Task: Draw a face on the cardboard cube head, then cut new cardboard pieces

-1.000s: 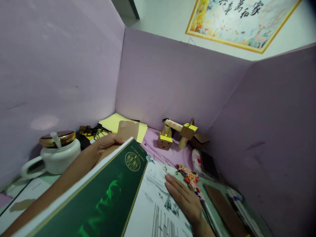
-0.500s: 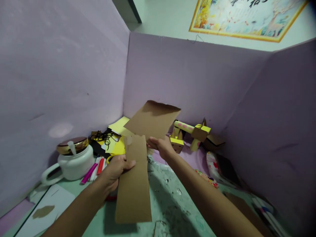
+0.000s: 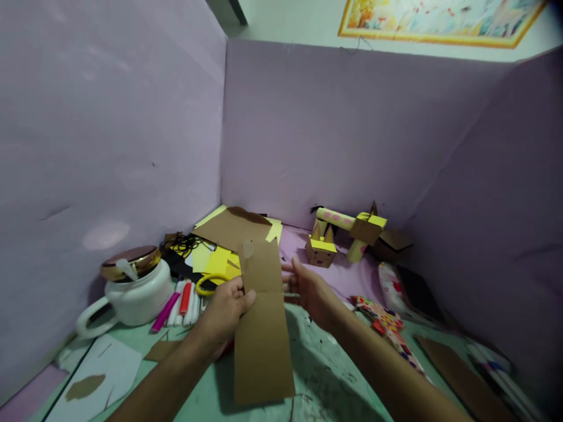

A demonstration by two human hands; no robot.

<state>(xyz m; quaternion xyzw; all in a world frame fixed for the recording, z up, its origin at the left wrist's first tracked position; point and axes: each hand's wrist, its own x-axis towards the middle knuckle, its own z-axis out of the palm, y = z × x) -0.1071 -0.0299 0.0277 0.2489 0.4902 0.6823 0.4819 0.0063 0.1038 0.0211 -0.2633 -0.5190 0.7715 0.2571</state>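
My left hand [image 3: 224,313] pinches the left edge of a long brown cardboard strip [image 3: 263,328] and holds it upright above the green mat [image 3: 325,381]. My right hand [image 3: 308,290] is at the strip's right edge, fingers spread and slightly blurred, touching or just beside it. Behind the strip a larger brown cardboard sheet [image 3: 233,225] lies on yellow paper [image 3: 211,258] at the back of the desk.
A white lidded mug [image 3: 132,287] stands at the left with markers [image 3: 180,302] and yellow-handled scissors [image 3: 209,285] beside it. Small cardboard figures [image 3: 321,249] [image 3: 367,225] sit at the back. Patterned paper [image 3: 382,319] lies at right. Purple partitions [image 3: 334,129] wall the desk on three sides.
The green book and printed sheet from a second ago are gone. The large cardboard sheet my right hand held up now lies at the back, and that hand has come to the strip.
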